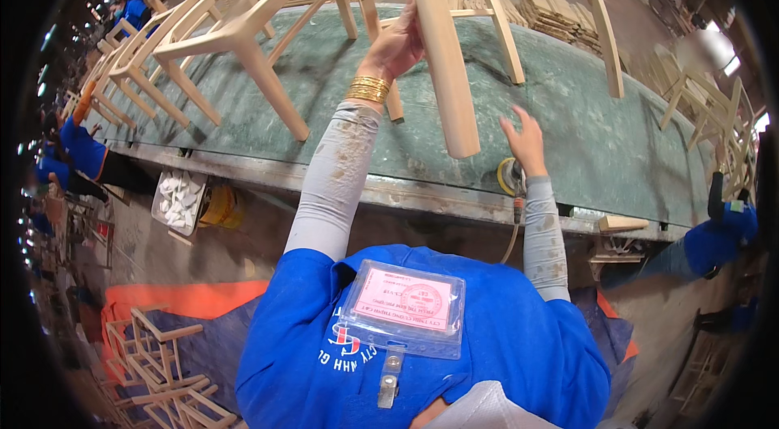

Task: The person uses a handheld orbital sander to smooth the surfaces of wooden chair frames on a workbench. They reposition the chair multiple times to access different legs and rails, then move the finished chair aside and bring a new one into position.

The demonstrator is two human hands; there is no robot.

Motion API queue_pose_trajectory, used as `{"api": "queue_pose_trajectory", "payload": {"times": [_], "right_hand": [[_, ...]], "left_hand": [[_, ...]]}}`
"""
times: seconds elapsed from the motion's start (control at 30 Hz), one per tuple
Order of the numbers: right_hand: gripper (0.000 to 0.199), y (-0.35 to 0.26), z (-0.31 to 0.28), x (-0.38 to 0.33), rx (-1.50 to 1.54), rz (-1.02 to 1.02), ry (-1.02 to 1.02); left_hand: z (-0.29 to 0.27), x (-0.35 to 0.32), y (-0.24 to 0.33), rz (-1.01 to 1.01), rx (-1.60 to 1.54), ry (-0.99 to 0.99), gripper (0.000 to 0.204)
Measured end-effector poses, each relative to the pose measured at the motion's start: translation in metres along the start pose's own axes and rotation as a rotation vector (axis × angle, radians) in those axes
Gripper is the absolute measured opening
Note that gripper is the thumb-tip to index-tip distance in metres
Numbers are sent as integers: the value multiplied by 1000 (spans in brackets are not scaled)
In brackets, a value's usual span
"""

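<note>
A bare pale wooden chair frame (439, 47) is tilted over the green tabletop (357, 157), one thick leg reaching toward me. My left hand (398, 46) is wrapped round that leg, its fingertips partly hidden behind the wood. To the right of the leg's end, my right hand (525, 141) is held with thumb and fingers apart, nothing in it. Just below it, by the table's near edge, sits a round yellow-and-black tool that looks like an air sander (508, 177), with a hose hanging down from it. The wrist covers part of the tool.
More wooden chair frames (243, 35) stand along the table at left. A white bin of pale scraps (180, 198) and a yellow bucket (221, 208) sit below the edge. A wood block (623, 224) lies at right. Co-workers in blue (81, 145) are at both sides.
</note>
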State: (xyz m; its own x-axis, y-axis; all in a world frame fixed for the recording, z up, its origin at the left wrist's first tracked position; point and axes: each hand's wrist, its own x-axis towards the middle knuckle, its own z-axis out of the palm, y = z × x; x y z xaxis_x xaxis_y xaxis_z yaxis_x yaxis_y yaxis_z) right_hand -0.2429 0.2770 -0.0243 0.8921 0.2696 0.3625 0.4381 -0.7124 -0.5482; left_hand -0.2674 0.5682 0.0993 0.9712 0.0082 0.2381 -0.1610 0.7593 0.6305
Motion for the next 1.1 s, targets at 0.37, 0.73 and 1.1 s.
{"api": "queue_pose_trajectory", "payload": {"times": [0.37, 0.73, 1.1], "right_hand": [[78, 104, 56, -63, -315, 527, -187], [72, -123, -77, -136, 82, 50, 407], [64, -235, -70, -47, 9, -74, 344]], "left_hand": [[-10, -4, 3, -53, 327, -264, 59], [-28, 29, 30, -105, 250, -353, 59], [-22, 29, 25, -167, 315, -421, 61]]}}
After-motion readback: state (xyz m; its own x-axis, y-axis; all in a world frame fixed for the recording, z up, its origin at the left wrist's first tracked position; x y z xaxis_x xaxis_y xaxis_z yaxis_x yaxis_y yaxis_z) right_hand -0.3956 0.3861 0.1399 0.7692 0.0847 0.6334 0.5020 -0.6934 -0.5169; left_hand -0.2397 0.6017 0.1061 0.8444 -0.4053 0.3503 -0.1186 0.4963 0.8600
